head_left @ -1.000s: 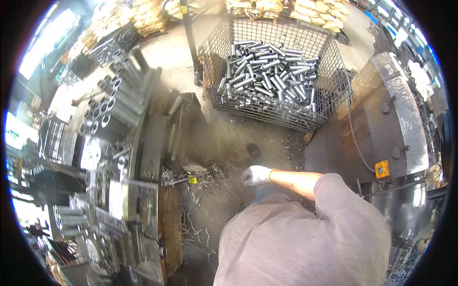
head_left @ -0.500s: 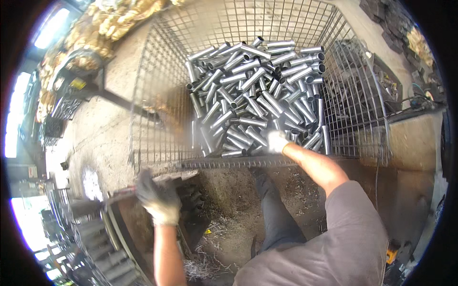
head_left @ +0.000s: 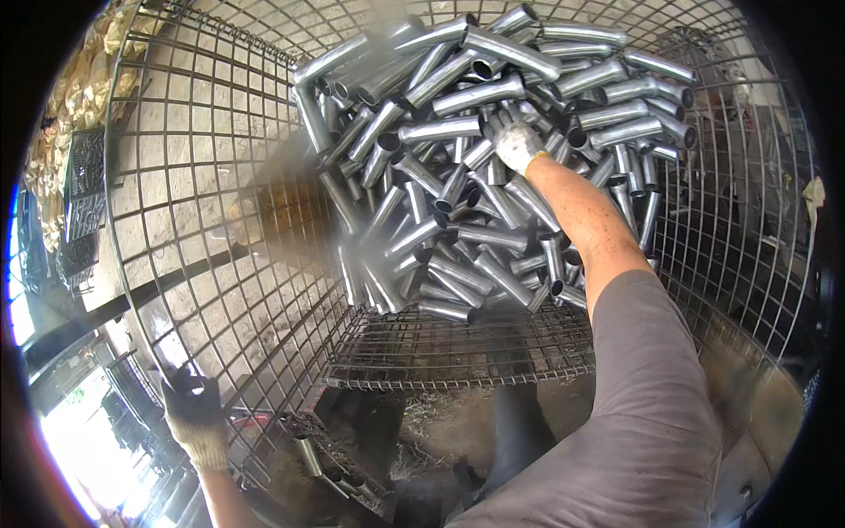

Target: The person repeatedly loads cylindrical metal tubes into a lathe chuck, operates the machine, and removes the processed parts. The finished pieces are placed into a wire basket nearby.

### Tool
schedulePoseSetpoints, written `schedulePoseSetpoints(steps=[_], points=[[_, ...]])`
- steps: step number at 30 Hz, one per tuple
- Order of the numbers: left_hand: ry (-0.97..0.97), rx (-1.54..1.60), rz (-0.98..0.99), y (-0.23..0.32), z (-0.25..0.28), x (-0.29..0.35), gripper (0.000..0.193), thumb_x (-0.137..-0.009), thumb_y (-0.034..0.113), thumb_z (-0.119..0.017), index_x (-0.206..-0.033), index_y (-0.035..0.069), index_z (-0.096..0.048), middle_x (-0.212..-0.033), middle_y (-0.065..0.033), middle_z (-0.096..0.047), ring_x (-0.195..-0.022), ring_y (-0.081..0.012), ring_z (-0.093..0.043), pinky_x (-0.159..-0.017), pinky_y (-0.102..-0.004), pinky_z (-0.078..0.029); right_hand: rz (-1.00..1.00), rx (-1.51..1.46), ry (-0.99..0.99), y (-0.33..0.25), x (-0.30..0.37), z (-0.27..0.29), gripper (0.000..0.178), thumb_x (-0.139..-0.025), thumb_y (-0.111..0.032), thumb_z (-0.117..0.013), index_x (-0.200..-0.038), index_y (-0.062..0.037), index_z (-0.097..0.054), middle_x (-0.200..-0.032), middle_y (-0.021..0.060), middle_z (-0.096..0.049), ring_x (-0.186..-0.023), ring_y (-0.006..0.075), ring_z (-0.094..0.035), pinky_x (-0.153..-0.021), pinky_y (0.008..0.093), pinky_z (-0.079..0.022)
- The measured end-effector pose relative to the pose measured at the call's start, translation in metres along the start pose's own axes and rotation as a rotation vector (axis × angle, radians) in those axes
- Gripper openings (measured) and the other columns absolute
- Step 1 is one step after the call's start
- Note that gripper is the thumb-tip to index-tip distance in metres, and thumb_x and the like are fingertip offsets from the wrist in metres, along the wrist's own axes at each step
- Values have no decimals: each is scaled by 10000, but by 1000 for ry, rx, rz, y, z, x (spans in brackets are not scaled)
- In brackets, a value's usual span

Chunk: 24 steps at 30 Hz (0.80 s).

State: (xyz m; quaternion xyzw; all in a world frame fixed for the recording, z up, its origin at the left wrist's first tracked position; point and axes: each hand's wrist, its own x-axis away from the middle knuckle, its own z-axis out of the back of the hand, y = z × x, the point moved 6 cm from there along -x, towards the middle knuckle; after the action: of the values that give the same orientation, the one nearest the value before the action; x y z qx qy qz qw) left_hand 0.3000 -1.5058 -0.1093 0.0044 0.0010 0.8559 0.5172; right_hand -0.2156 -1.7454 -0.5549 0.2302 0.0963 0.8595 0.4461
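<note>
A large wire mesh basket [head_left: 172, 180] holds a heap of short shiny metal tubes [head_left: 502, 273], lying in many directions. My right hand [head_left: 517, 143], in a white glove, reaches into the upper middle of the heap. Its fingers are apart and touch the tubes; the fingertips are partly lost among them. At the lower left, my left hand [head_left: 195, 414] wears a glove with dark fingers and a pale cuff. Its fingers curl at the basket's left edge wire.
A bar [head_left: 132, 304] runs behind the basket's left mesh. Several loose tubes [head_left: 308, 458] lie below the basket, at the lower left. Yellowish bundles [head_left: 79, 141] are stacked at the far left. A brownish blur [head_left: 295, 216] covers part of the left mesh.
My view has moved closer over the basket. My right hand has gone from the heap's near edge to farther in. My left hand has moved to the basket's left edge and curled there.
</note>
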Motion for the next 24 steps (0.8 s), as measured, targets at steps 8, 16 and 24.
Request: schedulePoseSetpoints(steps=[8, 16, 24], points=[[-49, 248, 120, -10, 3, 10, 342, -887, -31, -744, -1209, -2, -634, -1035, -85, -744, -789, -142, -702, -724, -267, -567, -333, -1137, 35, -13, 36, 5, 797, -779, -412, -816, -1422, 4, -596, -1102, 278, -737, -1031, 405, -736, -940, 447, -604], [-65, 264, 199, -21, -9, 2, 337, -898, 128, -754, -1205, 21, -665, -1001, -134, -765, -902, -241, -746, -833, -383, -601, -873, -1473, -147, -35, -21, 35, 638, -794, -457, -802, -1191, 40, -748, -1048, 250, -781, -986, 340, -759, -871, 437, -583], [-280, -68, 32, 10, 15, 15, 396, -908, 262, -707, -1245, 56, -691, -930, -178, -760, -876, -322, -768, -756, -432, -624, -316, -1362, 107, -69, 224, 121, 742, -829, -217, -821, -1465, 59, -558, -1257, 297, -706, -1133, 389, -711, -1002, 483, -566]])
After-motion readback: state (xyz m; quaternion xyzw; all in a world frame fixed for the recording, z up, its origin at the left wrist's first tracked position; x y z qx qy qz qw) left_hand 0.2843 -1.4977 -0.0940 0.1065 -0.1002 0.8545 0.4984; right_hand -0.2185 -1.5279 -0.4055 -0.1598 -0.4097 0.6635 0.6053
